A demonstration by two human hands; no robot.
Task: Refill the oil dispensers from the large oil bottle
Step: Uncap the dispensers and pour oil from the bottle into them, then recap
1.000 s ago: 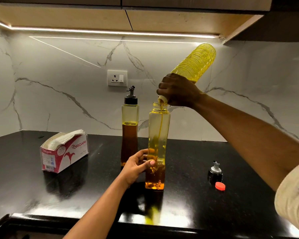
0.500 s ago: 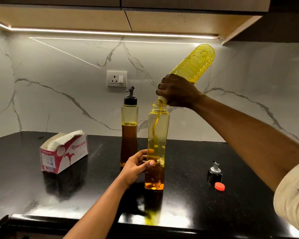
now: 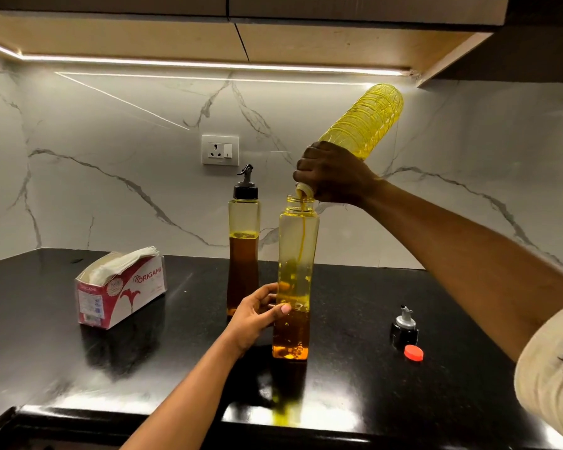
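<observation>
Above the surface (image 3: 176, 368), the right grip (image 3: 335, 177) clasps the tilted large oil bottle (image 3: 364, 121), streaming oil into the open dispenser (image 3: 294, 254), which the left grip (image 3: 257, 316) holds upright. It looks under half full, so the next move is probably to right the bottle as oil nears the neck.

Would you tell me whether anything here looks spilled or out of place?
Nothing stands out. Oil streams cleanly from the large oil bottle into the upright open dispenser. The yellow patch at the edge of the counter looks like a reflection, not a spill.

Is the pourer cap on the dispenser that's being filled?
No, the dispenser has an open mouth; a pourer cap stands apart on the counter.
</observation>
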